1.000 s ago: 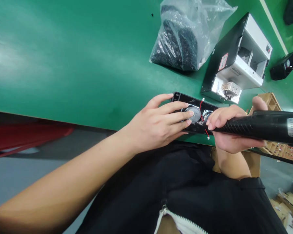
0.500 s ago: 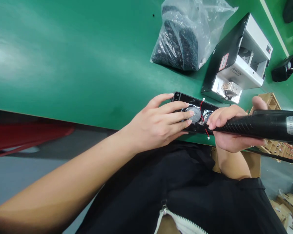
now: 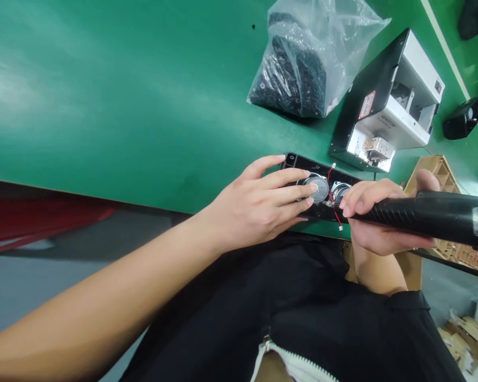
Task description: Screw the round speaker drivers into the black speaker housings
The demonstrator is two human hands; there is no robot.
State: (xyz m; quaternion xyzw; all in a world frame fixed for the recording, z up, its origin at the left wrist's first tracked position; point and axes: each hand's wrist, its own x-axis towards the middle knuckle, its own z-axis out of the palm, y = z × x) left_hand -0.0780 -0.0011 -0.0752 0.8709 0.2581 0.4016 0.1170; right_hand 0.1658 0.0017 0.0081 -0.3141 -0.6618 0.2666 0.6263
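The black cylindrical tool (image 3: 438, 215) now tilts lower in the right hand (image 3: 372, 234), fingers curled; the left hand (image 3: 258, 204), fingers spread, should steady the black oblong panel (image 3: 301, 162).

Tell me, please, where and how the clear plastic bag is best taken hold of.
I would bunch the clear plastic bag by its slack upper-right end, probably from above: that end reaches loosely past the dark contents, and the boxy machine stands close on the right.
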